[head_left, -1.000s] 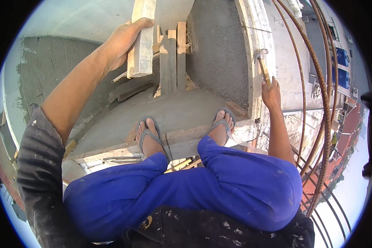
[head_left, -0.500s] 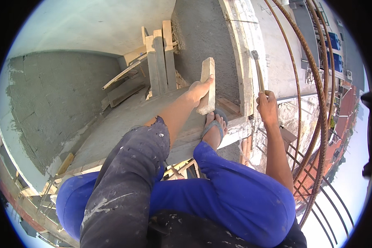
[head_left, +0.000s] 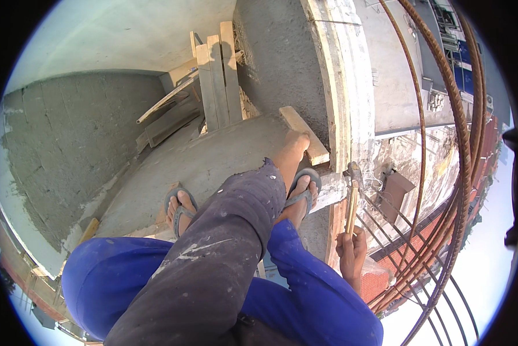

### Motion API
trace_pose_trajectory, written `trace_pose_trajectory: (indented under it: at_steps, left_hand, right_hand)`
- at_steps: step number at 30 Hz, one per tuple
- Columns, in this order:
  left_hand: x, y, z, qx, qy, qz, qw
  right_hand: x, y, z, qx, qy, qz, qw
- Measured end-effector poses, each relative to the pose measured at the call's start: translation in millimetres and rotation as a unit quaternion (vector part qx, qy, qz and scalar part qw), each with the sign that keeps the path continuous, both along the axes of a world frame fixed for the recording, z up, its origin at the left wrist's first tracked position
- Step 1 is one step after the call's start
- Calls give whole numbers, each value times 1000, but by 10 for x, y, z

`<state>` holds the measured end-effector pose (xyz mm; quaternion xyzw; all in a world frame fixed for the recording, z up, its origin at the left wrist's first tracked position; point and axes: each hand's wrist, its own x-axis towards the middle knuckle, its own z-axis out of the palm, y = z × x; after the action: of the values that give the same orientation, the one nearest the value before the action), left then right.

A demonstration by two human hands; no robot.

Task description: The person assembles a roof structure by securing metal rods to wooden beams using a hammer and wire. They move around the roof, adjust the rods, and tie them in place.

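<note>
My left hand (head_left: 296,141) is closed round a short wooden block (head_left: 312,142), which lies tilted at the inner side of the pale formwork board (head_left: 341,115). Its lower end sits close to that board's corner, just beyond my sandalled right foot (head_left: 301,199). Whether the block touches the board I cannot tell. Lower and to the right, my right hand (head_left: 352,251) grips a hammer (head_left: 352,210) by its wooden handle. The hammer's metal head points away from me, beside the outer edge of the formwork.
Long rusty rebars (head_left: 460,127) curve up along the right side, with thinner bars below them. Several planks (head_left: 218,86) lean at the back by a rough cement wall (head_left: 86,121). Past the right edge, a drop shows red roofs (head_left: 394,259) below.
The wooden block has turned from nearly upright to slanting and moved right and nearer, toward the formwork corner. The hammer and my right hand have come down closer to me. My left foot now shows.
</note>
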<state>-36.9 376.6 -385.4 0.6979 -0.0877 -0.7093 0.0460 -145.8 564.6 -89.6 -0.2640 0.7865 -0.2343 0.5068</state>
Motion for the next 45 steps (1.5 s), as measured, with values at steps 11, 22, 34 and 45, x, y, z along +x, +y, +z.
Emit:
trace_pose_trajectory:
  at_steps: [11, 22, 34, 45]
  left_hand:
    - [-491, 133, -568, -5, -49, 64, 997]
    - [-658, 203, -749, 11, 111, -69, 991]
    - [-579, 178, -545, 53, 167, -55, 983]
    - [-637, 283, -244, 98, 145, 65, 982]
  right_hand:
    - [-84, 173, 52, 60, -4, -66, 996]
    - [-91, 239, 40, 103, 5, -51, 993]
    - [-217, 272, -9, 130, 34, -30, 990]
    - [-179, 277, 0, 148, 38, -30, 988]
